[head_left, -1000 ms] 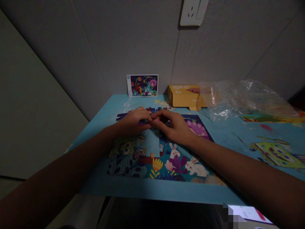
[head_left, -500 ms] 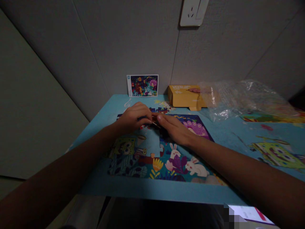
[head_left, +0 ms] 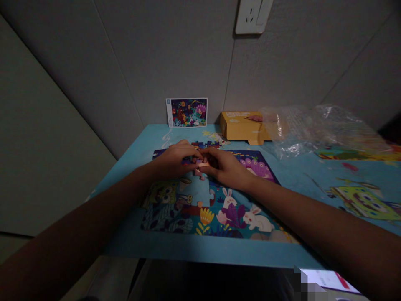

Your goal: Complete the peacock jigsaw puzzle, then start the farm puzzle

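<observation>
Both hands meet over a partly assembled jigsaw puzzle (head_left: 232, 228) that lies on the blue table. Between the fingertips is a small pinkish puzzle piece (head_left: 200, 172), held at the upper edge of the gap in the middle of the puzzle. My left hand (head_left: 177, 159) is closed on the piece from the left. From the right, my right hand (head_left: 227, 167) pinches the same piece with thumb and fingers. Just beyond the hands lie several loose puzzle pieces (head_left: 213, 144). Parts of the puzzle are hidden under both hands.
A picture card (head_left: 189, 113) leans on the wall at the back. Right of it stands a yellow box (head_left: 239, 127), partly covered by a clear plastic bag (head_left: 313, 129). A lit phone screen (head_left: 328, 280) shows below the table's front edge (head_left: 200, 253). A socket (head_left: 253, 16) is on the wall.
The piece between my fingers has turned, so its pink face now shows instead of a thin edge. My hands have drawn closer together over the gap.
</observation>
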The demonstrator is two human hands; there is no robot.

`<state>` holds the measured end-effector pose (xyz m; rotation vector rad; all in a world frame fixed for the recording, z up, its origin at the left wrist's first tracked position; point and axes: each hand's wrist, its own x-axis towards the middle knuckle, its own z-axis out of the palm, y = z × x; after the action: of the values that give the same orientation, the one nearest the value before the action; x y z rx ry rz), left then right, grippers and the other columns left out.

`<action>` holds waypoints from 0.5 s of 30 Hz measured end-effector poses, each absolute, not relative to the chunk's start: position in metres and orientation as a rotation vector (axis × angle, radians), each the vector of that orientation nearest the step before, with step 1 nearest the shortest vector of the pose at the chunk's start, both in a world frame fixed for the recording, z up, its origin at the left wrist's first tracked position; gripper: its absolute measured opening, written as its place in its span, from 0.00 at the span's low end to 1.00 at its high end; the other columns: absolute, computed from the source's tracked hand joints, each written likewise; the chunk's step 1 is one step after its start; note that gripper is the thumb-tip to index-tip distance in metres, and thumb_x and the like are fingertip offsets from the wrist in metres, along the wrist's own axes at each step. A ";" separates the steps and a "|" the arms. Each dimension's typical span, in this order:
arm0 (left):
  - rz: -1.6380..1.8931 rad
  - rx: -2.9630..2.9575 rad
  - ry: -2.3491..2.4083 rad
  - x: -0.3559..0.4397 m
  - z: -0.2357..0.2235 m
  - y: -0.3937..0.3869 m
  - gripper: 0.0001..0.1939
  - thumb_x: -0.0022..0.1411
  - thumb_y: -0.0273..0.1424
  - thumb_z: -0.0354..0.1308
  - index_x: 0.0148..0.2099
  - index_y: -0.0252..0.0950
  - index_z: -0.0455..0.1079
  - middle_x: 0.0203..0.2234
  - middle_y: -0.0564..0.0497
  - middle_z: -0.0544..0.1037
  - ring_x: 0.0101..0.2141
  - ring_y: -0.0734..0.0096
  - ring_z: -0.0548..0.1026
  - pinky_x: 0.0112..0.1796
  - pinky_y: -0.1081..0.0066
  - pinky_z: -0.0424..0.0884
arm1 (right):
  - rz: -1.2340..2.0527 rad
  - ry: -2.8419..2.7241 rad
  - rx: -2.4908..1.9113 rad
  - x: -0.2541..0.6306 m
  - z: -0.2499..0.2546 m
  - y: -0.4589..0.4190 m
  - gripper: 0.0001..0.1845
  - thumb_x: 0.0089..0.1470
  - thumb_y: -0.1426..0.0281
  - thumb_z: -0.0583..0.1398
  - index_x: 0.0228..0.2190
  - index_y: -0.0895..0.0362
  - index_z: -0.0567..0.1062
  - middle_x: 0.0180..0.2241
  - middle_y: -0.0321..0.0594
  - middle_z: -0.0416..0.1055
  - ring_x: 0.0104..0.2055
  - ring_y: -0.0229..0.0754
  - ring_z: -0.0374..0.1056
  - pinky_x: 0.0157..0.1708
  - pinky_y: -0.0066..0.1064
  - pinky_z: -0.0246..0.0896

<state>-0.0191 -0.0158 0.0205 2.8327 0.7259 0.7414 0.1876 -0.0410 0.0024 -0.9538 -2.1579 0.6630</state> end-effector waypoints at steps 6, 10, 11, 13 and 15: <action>0.712 2.843 0.704 -0.019 0.021 -0.016 0.08 0.61 0.32 0.60 0.42 0.34 0.74 0.35 0.48 0.78 0.39 0.66 0.71 0.43 0.67 0.65 | 0.629 -2.149 -0.917 0.189 0.003 -0.040 0.19 0.51 0.82 0.52 0.43 0.60 0.73 0.33 0.42 0.74 0.36 0.42 0.69 0.37 0.34 0.59; 0.715 2.828 0.693 -0.019 0.022 -0.017 0.08 0.61 0.32 0.60 0.42 0.34 0.74 0.35 0.48 0.78 0.39 0.66 0.72 0.44 0.67 0.65 | 0.650 -2.146 -0.929 0.190 0.002 -0.039 0.17 0.52 0.80 0.53 0.42 0.60 0.74 0.32 0.41 0.74 0.34 0.41 0.68 0.35 0.32 0.58; 0.713 2.826 0.691 -0.019 0.022 -0.017 0.08 0.61 0.32 0.60 0.41 0.34 0.74 0.34 0.48 0.78 0.39 0.66 0.72 0.43 0.67 0.65 | 0.664 -2.147 -0.934 0.189 0.002 -0.039 0.15 0.52 0.78 0.53 0.41 0.60 0.74 0.31 0.40 0.74 0.32 0.40 0.68 0.34 0.31 0.58; 0.703 2.822 0.689 -0.019 0.022 -0.018 0.08 0.62 0.32 0.60 0.41 0.34 0.74 0.33 0.48 0.77 0.39 0.67 0.72 0.43 0.67 0.65 | 0.690 -2.149 -0.951 0.189 0.002 -0.040 0.14 0.52 0.77 0.55 0.41 0.60 0.74 0.28 0.38 0.73 0.29 0.38 0.66 0.31 0.30 0.56; 0.693 2.817 0.688 -0.018 0.022 -0.018 0.08 0.61 0.32 0.60 0.41 0.34 0.74 0.33 0.48 0.77 0.38 0.67 0.72 0.42 0.67 0.66 | 0.700 -2.160 -0.969 0.189 0.004 -0.042 0.15 0.52 0.77 0.55 0.41 0.60 0.74 0.27 0.37 0.72 0.27 0.37 0.65 0.29 0.29 0.54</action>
<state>-0.0184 -0.0185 0.0220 2.8167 0.6875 0.6934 0.1887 -0.0415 0.0036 -0.9695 -2.1596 0.6998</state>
